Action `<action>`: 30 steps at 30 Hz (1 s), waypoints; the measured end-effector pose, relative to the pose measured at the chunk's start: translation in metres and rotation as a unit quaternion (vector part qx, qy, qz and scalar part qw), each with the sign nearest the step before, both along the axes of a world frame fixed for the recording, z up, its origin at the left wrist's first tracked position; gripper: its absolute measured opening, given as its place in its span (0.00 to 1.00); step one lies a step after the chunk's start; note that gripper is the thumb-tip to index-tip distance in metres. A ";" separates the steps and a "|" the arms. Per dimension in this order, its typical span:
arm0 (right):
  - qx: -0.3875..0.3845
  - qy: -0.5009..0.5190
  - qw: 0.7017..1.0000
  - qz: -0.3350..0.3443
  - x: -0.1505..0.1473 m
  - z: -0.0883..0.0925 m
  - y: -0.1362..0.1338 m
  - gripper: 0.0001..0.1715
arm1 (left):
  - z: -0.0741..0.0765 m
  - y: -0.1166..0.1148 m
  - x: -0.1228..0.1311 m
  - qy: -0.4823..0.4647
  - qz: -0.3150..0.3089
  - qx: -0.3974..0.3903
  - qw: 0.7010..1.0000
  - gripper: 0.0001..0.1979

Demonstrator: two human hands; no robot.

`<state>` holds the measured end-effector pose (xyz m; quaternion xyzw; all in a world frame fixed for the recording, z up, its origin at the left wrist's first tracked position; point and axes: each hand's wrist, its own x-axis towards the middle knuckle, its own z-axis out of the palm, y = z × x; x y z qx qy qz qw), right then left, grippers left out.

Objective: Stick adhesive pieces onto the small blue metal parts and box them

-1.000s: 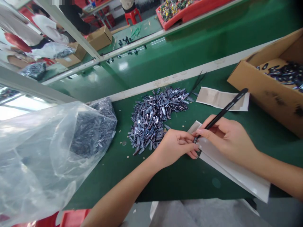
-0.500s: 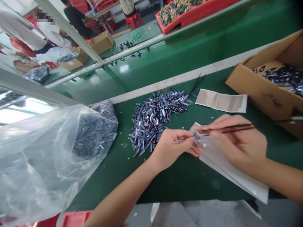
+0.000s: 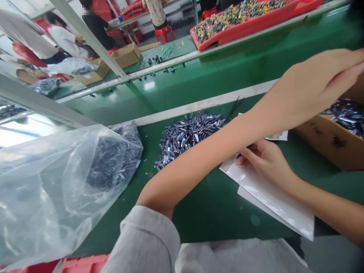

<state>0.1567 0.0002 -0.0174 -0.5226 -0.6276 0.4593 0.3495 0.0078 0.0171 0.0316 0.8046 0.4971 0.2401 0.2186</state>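
My left hand (image 3: 327,81) is stretched far to the right, over the cardboard box (image 3: 327,140) that holds dark shiny pieces (image 3: 351,119). Its fingers run to the picture's edge, so whether they grip anything is hidden. Below that forearm, my right hand (image 3: 265,159) is closed with curled fingers at the upper end of a white glossy sheet (image 3: 278,197). A dark bit of the tweezers (image 3: 238,156) shows at its fingertips; the rest is covered. Behind my left forearm lies a heap of small dark, shiny elongated pieces (image 3: 187,132) on the green table (image 3: 204,204).
A clear plastic bag (image 3: 57,197) with more dark pieces lies on the left. Another paper sheet (image 3: 280,136) is partly behind my left arm. Across the divider are a red tray (image 3: 201,46) of colourful small parts, cardboard boxes (image 3: 126,57) and several people.
My left hand has left the fingertips of my right hand and swung right, over the box. The small dark piece between them is out of sight. My right hand has lowered onto the white sheet.
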 end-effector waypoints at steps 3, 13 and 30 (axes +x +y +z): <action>0.021 -0.029 0.999 0.005 0.001 -0.001 0.001 0.11 | -0.007 -0.010 -0.011 0.023 -0.007 -0.003 1.000 0.09; -0.005 -0.036 0.999 0.022 0.000 -0.006 0.003 0.10 | -0.043 -0.056 -0.028 0.098 -0.011 0.015 0.995 0.10; -0.029 0.014 0.999 0.000 0.000 -0.006 0.000 0.11 | -0.033 -0.005 -0.070 0.246 0.214 0.054 0.944 0.07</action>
